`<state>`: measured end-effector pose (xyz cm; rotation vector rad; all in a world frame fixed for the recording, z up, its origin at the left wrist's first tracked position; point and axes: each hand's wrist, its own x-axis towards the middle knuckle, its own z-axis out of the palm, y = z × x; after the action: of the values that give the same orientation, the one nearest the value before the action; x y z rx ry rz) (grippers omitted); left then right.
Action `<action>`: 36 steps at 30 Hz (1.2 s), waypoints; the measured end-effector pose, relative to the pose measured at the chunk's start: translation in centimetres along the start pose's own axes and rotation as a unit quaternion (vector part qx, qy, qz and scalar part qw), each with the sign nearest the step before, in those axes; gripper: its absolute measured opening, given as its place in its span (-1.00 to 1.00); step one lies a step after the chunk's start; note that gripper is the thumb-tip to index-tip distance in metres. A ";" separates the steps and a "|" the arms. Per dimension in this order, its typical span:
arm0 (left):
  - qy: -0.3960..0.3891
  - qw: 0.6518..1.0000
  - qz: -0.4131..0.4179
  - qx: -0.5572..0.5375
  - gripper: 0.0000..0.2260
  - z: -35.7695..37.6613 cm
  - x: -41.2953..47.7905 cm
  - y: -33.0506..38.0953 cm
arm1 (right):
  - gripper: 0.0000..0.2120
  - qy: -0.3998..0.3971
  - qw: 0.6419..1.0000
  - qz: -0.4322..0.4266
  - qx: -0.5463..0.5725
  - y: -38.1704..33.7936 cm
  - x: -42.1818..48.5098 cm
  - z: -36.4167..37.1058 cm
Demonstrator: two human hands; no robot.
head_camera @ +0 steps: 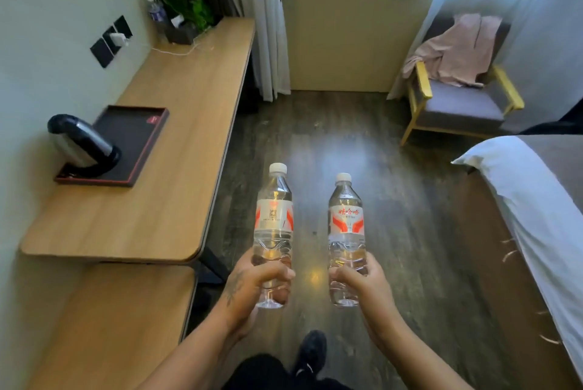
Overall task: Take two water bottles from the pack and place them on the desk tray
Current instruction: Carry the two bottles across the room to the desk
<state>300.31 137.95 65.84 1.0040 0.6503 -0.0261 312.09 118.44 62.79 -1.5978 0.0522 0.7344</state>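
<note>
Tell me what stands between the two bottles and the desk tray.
Nothing visible. Both bottles are held over the floor; bare desk lies before the tray. The kettle fills only its near-left end.

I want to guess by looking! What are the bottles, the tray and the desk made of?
Bottles: clear plastic, probably; see-through ribbed walls.
Tray: dark and matte with a red rim; material unclear.
Desk: wood or a wood-look coating; grain lines show.

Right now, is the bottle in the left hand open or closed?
Closed. The left bottle has its white cap on the neck, and the left hand holds it upright over the floor.
</note>
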 end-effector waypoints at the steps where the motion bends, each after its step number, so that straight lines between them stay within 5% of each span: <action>1: -0.003 1.000 0.000 -0.001 -0.59 0.3 1.7 1.2 | -0.33 -0.002 1.000 -0.002 -0.010 -1.2 2.0 0.0; 15: 0.032 0.999 0.018 0.026 -0.42 0.1 28.8 18.4 | -0.35 0.004 1.000 0.008 -0.023 -15.3 30.3 3.6; 20: 0.025 1.000 0.004 0.017 -0.52 -0.5 38.0 25.2 | -0.40 0.026 0.999 0.019 -0.027 -20.3 39.0 5.7; 25: 0.033 0.998 -0.017 0.053 -0.37 -0.9 46.0 31.1 | -0.35 0.034 0.999 0.023 -0.017 -25.5 46.7 7.6; 36: 0.054 0.998 -0.013 0.029 -0.43 0.9 61.2 39.8 | -0.33 0.002 0.999 0.022 -0.032 -35.3 64.9 7.7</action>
<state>362.79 175.75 65.29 1.0584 0.7643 -0.0135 375.86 156.50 62.86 -1.6635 0.0689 0.7735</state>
